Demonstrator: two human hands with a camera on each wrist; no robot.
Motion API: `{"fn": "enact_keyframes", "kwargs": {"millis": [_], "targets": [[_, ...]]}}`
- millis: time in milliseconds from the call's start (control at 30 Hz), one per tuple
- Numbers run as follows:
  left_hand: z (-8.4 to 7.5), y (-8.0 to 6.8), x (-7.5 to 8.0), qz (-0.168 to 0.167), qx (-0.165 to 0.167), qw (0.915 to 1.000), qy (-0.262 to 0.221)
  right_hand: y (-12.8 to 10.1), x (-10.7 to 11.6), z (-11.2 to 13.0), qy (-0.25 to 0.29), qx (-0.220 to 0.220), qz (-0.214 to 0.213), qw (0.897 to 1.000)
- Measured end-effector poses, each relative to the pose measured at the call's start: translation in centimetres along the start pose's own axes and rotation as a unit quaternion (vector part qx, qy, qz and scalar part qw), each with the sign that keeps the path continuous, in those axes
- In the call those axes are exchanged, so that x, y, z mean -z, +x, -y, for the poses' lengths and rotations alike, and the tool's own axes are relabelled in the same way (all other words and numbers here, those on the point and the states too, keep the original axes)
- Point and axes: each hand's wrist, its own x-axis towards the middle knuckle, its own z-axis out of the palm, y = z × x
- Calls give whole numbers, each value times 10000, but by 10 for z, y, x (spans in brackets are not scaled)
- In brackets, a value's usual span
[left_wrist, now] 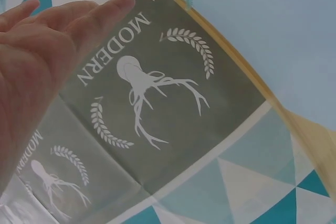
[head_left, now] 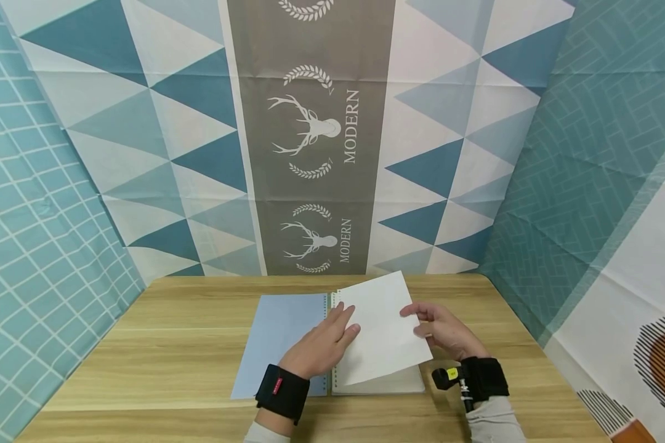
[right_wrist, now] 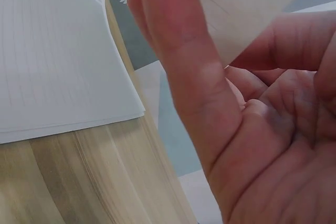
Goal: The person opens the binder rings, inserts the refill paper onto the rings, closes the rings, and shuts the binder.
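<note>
Right hand (head_left: 440,329) pinches thin white sheet (head_left: 385,329); spiral notebook (head_left: 288,335) beneath.

A light wooden surface (head_left: 144,344) with a pale grain is being seen against patterned cloth walls. An open spiral-bound notebook (head_left: 288,344), with a pale blue cover on the left and white lined pages on the right, is being carried flat near its middle.
</note>
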Motion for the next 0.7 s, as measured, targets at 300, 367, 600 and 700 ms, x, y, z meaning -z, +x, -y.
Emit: {"fn": "enact_keyframes", "kwargs": {"millis": [300, 367, 600, 700], "targets": [[3, 1, -2, 40, 52, 9999, -101, 3, -3, -2, 20, 20, 3, 10000], [3, 1, -3, 29, 68, 9999, -107, 3, -4, -1, 38, 26, 2, 10000], [4, 1, -2, 109, 40, 9999, -29, 3, -7, 2, 101, 46, 71, 9999], [6, 0, -3, 134, 48, 9999, 63, 3, -8, 2, 114, 27, 53, 9999]]}}
